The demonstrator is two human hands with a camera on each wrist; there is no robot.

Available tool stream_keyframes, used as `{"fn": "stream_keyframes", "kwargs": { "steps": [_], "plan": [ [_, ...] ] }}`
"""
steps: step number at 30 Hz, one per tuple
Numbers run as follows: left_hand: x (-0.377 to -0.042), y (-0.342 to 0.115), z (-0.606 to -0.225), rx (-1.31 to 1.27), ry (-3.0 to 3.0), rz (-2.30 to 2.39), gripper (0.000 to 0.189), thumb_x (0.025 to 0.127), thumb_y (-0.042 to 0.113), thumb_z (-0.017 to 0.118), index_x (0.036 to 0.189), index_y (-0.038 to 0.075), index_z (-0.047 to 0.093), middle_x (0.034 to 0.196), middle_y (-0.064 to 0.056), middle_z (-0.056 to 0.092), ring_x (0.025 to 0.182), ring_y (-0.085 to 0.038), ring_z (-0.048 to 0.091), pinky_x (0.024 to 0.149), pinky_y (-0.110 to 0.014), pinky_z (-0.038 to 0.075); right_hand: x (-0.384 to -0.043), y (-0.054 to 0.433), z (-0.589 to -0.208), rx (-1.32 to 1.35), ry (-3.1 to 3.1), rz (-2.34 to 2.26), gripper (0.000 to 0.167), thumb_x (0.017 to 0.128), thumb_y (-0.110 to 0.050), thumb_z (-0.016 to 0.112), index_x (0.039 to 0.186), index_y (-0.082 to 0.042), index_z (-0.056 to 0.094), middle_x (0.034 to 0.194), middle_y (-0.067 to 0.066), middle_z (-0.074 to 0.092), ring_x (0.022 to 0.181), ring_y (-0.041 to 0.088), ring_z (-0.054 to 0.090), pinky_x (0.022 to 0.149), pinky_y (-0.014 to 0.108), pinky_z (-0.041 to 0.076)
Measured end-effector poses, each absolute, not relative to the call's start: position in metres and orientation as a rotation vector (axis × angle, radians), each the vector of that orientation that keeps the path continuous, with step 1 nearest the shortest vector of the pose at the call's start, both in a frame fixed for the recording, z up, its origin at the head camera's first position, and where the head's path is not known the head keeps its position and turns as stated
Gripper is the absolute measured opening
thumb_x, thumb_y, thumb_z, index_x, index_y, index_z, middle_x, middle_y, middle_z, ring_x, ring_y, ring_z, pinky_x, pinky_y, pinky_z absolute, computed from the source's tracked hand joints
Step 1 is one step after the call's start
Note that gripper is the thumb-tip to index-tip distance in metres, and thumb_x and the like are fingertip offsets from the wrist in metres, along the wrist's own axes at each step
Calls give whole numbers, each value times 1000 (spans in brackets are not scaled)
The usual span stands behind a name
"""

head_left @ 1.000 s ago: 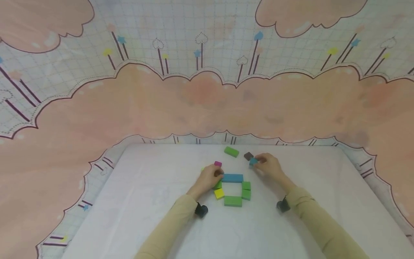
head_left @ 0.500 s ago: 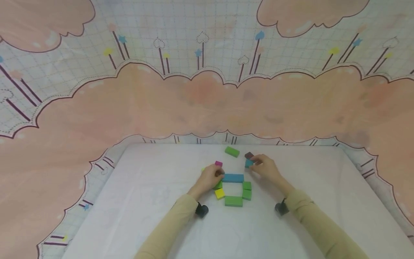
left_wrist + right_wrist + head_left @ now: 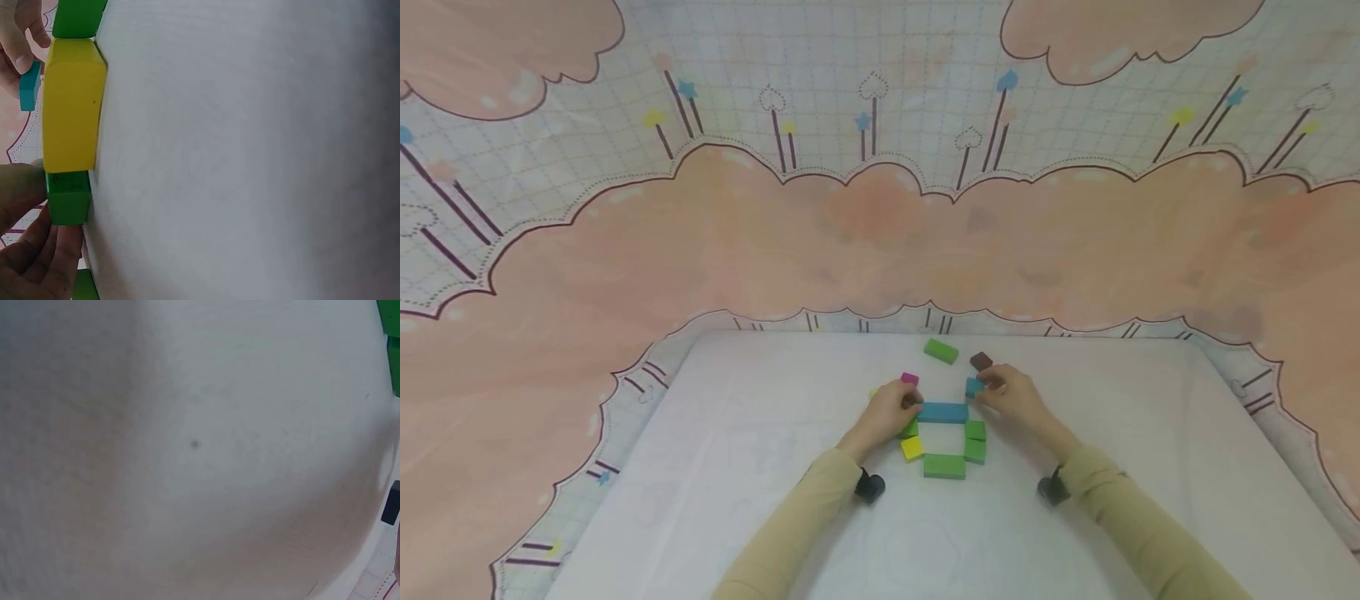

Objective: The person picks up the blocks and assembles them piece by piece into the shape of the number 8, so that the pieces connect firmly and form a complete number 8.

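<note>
My right hand [image 3: 1017, 404] pinches a small blue block [image 3: 973, 387] by the far right corner of a ring of blocks. The same block [image 3: 29, 87] shows at the left edge of the left wrist view. At the ring's far left corner rests my left hand [image 3: 883, 412], its thumb and fingers around a small green block [image 3: 69, 203], close to the end of a long blue block [image 3: 943, 412]. A yellow block [image 3: 912, 448] sits nearer the front on that side. One longer green block [image 3: 944, 466] forms the front, and two small green blocks [image 3: 975, 451] line the right.
Beyond the ring lie a long green block [image 3: 941, 351], a brown block [image 3: 981, 361] and a magenta block [image 3: 910, 378]. A yellow-green block [image 3: 873, 392] peeks out behind my left hand. White cloth covers the table [image 3: 737, 467], with a patterned curtain [image 3: 880, 242] behind.
My right hand has brought the small blue block left and nearer, away from the brown block and toward the long blue block's right end. My left hand has stayed at its corner.
</note>
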State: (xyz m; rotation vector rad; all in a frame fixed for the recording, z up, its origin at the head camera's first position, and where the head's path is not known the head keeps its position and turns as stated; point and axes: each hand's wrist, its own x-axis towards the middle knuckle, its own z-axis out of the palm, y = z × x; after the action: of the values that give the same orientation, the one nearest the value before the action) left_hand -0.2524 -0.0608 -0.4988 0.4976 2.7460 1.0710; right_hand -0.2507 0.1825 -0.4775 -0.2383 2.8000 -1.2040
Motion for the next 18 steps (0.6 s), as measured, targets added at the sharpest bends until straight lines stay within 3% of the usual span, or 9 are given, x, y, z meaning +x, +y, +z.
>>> {"fn": "stream_keyframes", "kwargs": {
  "steps": [11,18],
  "plan": [
    [-254,-60,-497,487,2718,1058,16,91,15,64,105,7,66,100,-6,65,86,-15,56,81,-28,54,-250,179,-483,-276,2797,-1174,31,84,-9,67,113,-1,61,106,17,62,94,26,59,83,40,53],
    [-256,-61,-497,492,2706,1057,16,91,15,64,105,7,66,99,-6,65,86,-15,56,81,-28,53,-250,177,-485,-235,2772,-1127,30,86,-11,65,115,-3,61,110,16,62,100,27,58,88,43,51]
  ]
}}
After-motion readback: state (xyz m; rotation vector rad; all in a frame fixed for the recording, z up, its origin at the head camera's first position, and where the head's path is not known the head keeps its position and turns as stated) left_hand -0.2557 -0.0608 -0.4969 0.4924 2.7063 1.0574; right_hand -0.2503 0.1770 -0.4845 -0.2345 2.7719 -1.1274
